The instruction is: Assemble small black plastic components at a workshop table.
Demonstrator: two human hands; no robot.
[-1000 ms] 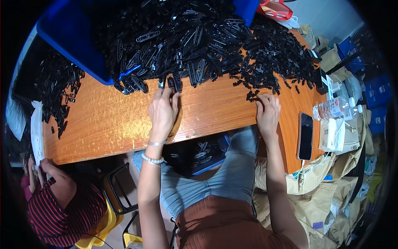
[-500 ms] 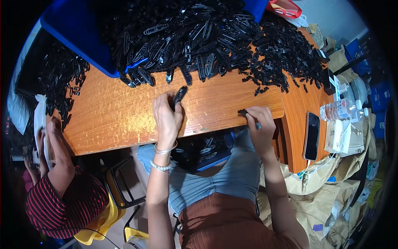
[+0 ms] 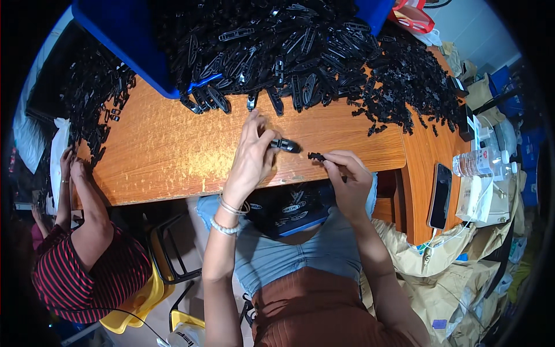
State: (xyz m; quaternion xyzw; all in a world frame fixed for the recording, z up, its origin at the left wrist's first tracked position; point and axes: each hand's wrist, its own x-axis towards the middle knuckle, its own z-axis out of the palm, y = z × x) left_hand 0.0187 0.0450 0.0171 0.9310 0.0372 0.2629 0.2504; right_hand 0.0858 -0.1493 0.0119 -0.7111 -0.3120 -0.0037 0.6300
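Note:
Over the wooden table, my left hand [image 3: 253, 151] is closed on a long black plastic piece [image 3: 286, 145], held between thumb and fingers with its far end pointing right. My right hand [image 3: 350, 176] pinches a small, jagged black plastic part [image 3: 316, 157] by one end. The two pieces are close together but apart, near the table's front edge. Beyond the hands lies a large heap of similar long black pieces [image 3: 277, 69], spilling from a blue bin [image 3: 124, 55]. Right of it spreads a pile of small black parts [image 3: 399, 87].
A phone [image 3: 440, 196] on a cable and a clear plastic bottle [image 3: 477, 163] are at the right. Below the table edge, a blue-edged container [image 3: 303, 226] sits between my legs. At the left, a co-worker in a striped top [image 3: 87, 274] sits beside more black parts [image 3: 95, 110].
My left hand has turned the long piece from upright to pointing right and shifted it rightward. My right hand has brought the small part left, closer to it. The view has shifted slightly.

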